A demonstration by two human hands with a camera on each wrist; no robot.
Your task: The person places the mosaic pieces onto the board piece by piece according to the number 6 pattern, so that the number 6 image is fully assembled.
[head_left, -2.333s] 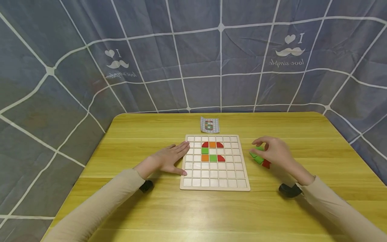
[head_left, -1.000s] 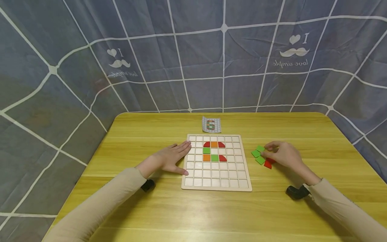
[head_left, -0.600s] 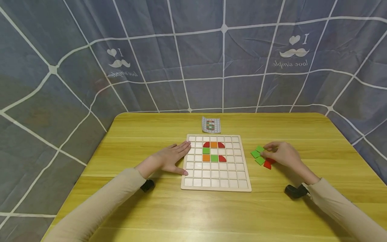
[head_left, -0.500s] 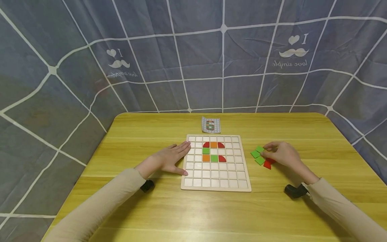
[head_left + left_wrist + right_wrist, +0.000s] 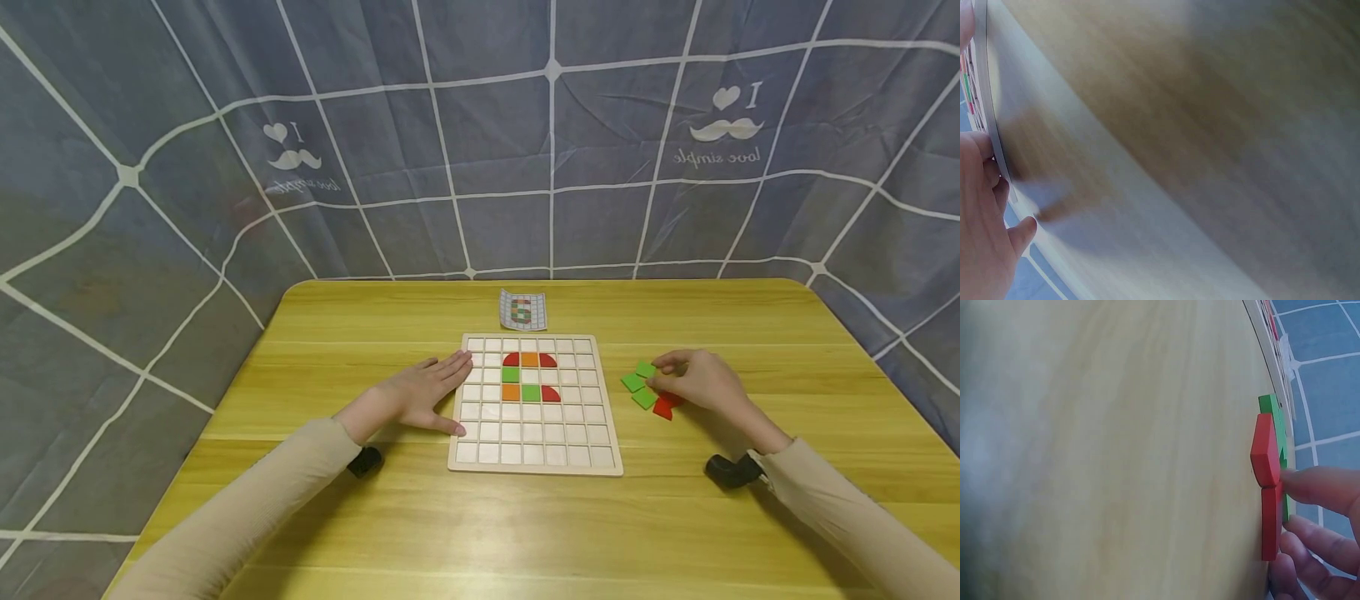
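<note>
A wooden grid board (image 5: 532,470) lies mid-table, with red, orange and green tiles set in several of its cells. My left hand (image 5: 423,396) rests flat along the board's left edge, fingers spread, fingertips on the rim. To the right of the board, my right hand (image 5: 701,383) reaches down among loose tiles with bent fingers. Its thumb and forefinger are close to a green tile (image 5: 645,369). In the right wrist view, the thumb touches the pile beside a red tile (image 5: 1265,450) and another red tile (image 5: 1270,524). Whether the fingers pinch a tile is hidden.
Behind the board stands a small paper card (image 5: 522,311) printed with a coloured grid figure. More green tiles (image 5: 643,398) lie by the right hand. A grey-blue curtain (image 5: 480,150) with white lines hangs behind the wooden table (image 5: 360,533).
Earlier, my right hand was above the loose tiles; it has since moved right and the green tiles lie spread out, uncovered. Over the last second both hands have stayed still.
</note>
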